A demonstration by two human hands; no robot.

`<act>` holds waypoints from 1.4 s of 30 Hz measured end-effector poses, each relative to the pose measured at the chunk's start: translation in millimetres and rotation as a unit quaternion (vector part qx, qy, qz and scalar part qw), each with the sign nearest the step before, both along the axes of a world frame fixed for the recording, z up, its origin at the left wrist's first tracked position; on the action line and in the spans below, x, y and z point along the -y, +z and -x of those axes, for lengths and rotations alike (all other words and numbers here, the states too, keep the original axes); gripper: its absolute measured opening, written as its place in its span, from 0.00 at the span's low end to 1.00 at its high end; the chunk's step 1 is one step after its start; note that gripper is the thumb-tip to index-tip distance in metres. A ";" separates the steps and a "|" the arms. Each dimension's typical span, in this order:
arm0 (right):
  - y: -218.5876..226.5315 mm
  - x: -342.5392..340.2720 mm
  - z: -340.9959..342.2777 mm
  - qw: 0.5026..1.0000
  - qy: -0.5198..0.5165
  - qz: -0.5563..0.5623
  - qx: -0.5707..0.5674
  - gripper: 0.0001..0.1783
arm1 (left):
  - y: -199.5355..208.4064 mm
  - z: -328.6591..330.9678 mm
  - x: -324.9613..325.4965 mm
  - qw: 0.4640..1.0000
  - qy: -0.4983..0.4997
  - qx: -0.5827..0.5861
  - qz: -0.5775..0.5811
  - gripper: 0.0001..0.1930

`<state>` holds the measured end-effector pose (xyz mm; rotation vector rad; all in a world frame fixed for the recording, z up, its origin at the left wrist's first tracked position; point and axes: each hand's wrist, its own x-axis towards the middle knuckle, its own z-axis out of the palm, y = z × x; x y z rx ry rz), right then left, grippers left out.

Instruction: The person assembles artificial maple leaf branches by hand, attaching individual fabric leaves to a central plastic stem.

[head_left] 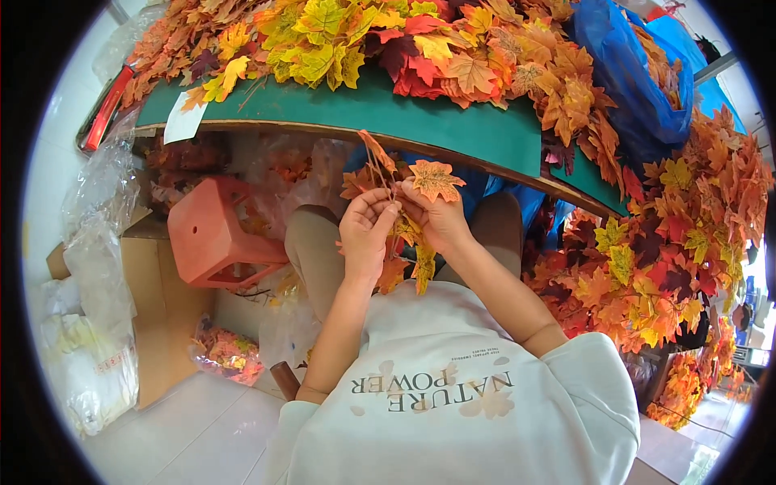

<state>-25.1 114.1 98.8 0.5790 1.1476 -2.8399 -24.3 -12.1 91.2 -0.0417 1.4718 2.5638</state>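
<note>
My left hand (370,230) and my right hand (435,218) meet in front of my lap, just below the table edge. Both are closed, fingertips pinching the thin brown stems of an artificial maple leaf spray. One orange leaf (436,180) with dark speckles spreads over the back of my right hand. Another orange leaf (377,152) stands up above my left fingers. Yellow leaves (423,263) and an orange leaf (392,275) hang beneath my hands. Where exactly the stems cross is partly hidden by my fingers.
A green tabletop (339,111) ahead carries heaps of yellow, red and orange leaves (323,48). At left stand a red plastic stool (212,234), a cardboard box (166,315) and clear plastic bags (93,323). To the right are a blue bag (638,81) and more leaf bunches (647,250).
</note>
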 end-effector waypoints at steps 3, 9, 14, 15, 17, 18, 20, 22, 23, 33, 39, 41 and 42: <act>-4.3 0.1 -3.7 1.000 -0.003 0.008 0.008 0.09 | 2.1 -1.7 -0.9 1.000 -0.016 -0.006 -0.005 0.12; -1.5 -1.0 -4.2 1.000 -0.009 0.002 0.007 0.10 | -2.5 -4.4 -0.7 1.000 -0.021 0.001 0.002 0.12; -4.9 -1.5 -4.4 1.000 -0.003 -0.002 -0.002 0.11 | 1.3 -2.7 -2.5 1.000 -0.021 -0.005 -0.013 0.12; -5.5 -0.9 -3.6 1.000 -0.002 -0.005 0.005 0.11 | 0.5 -1.7 -2.1 1.000 -0.019 -0.004 -0.012 0.12; -7.2 -0.7 -0.5 1.000 0.000 -0.008 0.005 0.11 | -0.5 1.0 -1.3 1.000 -0.017 -0.003 -0.006 0.12; -9.0 -0.5 -0.4 1.000 0.001 -0.011 0.005 0.11 | -1.8 1.0 -0.8 1.000 -0.016 -0.002 -0.006 0.12; -11.2 0.0 0.5 1.000 0.001 -0.019 0.006 0.11 | -3.0 2.0 -0.3 1.000 -0.016 -0.007 -0.008 0.12; -15.2 0.1 -1.0 1.000 -0.001 -0.027 0.006 0.11 | -3.6 0.5 -1.4 1.000 -0.017 -0.006 -0.008 0.12; -18.1 0.1 -2.4 1.000 0.000 -0.018 0.003 0.10 | -3.5 0.2 -2.2 1.000 -0.017 -0.005 -0.008 0.12; -18.9 2.0 -15.0 0.998 0.057 0.005 0.010 0.11 | -18.6 -1.8 -0.2 1.000 -0.014 -0.024 0.002 0.13; 0.0 -18.9 -23.4 0.839 0.141 -0.513 -0.113 0.13 | -19.7 2.6 2.8 0.989 0.019 -0.043 0.143 0.15; 59.4 -14.6 -34.8 0.620 0.405 -0.670 -0.057 0.12 | -28.2 5.3 6.8 0.940 0.052 -0.114 0.317 0.16; 63.8 -9.2 -45.3 0.759 0.317 -0.554 -0.132 0.09 | -29.4 4.6 3.8 0.957 0.049 -0.101 0.267 0.15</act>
